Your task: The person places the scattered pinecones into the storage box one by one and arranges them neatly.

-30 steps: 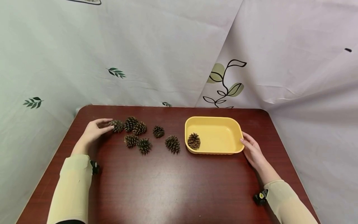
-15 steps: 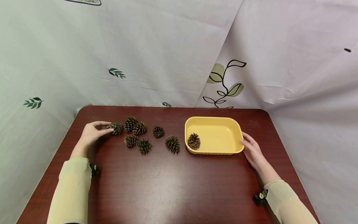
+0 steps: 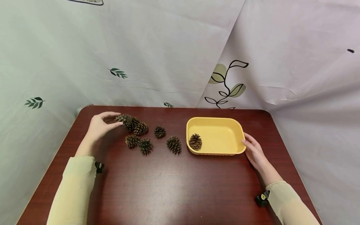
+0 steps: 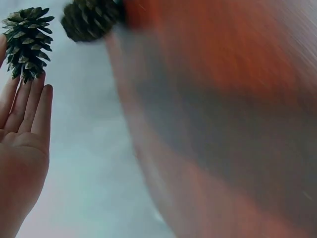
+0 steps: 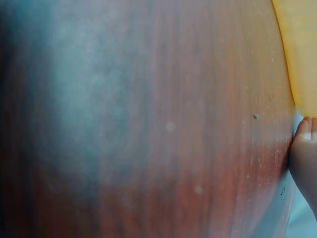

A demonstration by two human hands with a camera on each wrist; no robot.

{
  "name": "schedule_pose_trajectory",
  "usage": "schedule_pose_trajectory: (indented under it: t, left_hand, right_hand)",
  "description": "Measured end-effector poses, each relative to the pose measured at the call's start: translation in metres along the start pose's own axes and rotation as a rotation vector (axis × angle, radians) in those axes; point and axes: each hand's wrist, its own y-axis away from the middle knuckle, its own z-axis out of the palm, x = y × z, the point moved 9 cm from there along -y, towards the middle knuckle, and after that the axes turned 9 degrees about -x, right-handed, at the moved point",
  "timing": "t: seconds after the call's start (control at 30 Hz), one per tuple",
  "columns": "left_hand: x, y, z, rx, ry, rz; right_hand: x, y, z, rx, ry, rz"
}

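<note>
I look down on a dark red table [image 3: 168, 187] with rounded corners, backed by pale leaf-print cloth [image 3: 157, 53]. The near half of the table, toward 6 o'clock, is bare wood with open room between my two sleeves.

At 3 o'clock from the table's middle sits a yellow tray [image 3: 216, 123], its far rim short of the table's back edge. One cone lies inside it [image 3: 195, 141], against the left wall. My right hand [image 3: 254, 153] rests at the tray's right end, fingers nearly straight, fingertips touching the rim and gripping nothing. The right wrist view shows only a fingertip [image 5: 306, 130] by the yellow edge.

At 9 o'clock from the tray lies a loose pile [image 3: 146, 139] of cones, with a clear strip of wood between the nearest one and the tray wall.

My left hand [image 3: 99, 127] is at 10 o'clock, pinching a cone [image 3: 123, 118] between thumb and fingertips in a narrow grip; the left wrist view shows the fingers [image 4: 30, 101] fairly straight under it. A second ago this cone sat lower, at the pile's left end; now it is raised and overlaps the pile's far cones. The right hand has not moved.
</note>
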Motion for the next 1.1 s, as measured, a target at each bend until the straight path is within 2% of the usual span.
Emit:
schedule_pose_trajectory:
  t: [0.27, 0.57, 0.83, 1.1]
  left_hand:
    - [0.064, -0.019, 0.04, -0.069, -0.039, 0.181]
    - [0.125, -0.029, 0.088, -0.161, -0.127, 0.326]
    - [0.163, -0.033, 0.131, -0.231, -0.155, 0.43]
    - [0.186, -0.043, 0.178, -0.3, -0.214, 0.502]
  right_hand:
    - [0.001, 0.0, 0.0, 0.003, 0.002, 0.002]
    - [-0.001, -0.001, 0.001, -0.007, 0.007, 0.009]
    - [-0.002, -0.001, 0.001, 0.006, 0.02, 0.017]
    - [-0.001, 0.0, 0.001, 0.017, 0.004, 0.006]
